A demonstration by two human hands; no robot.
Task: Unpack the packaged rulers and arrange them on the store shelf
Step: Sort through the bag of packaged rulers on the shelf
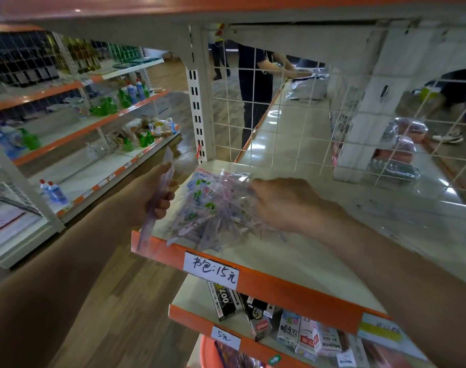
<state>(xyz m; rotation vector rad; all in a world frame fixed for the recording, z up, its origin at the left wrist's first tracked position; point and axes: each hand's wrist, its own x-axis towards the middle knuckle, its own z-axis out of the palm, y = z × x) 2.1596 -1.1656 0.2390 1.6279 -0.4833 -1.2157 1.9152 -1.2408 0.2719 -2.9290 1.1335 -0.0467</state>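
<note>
A loose heap of rulers in clear plastic sleeves (210, 208) lies at the near left corner of the cream shelf (293, 251). My left hand (155, 195) grips a thin bundle of pale rulers (157, 203) upright, just left of the shelf's corner. My right hand (282, 203) reaches over the shelf from the right and its fingers touch the right side of the heap. Whether those fingers pinch a sleeve is hidden by the back of the hand.
An orange shelf edge (279, 288) carries a handwritten price tag (212, 269). A wire mesh panel (332, 123) backs the shelf. Boxed goods (301, 330) fill the shelf below. A person (255, 88) stands behind the mesh. Shelves with bottles (120, 99) line the aisle on the left.
</note>
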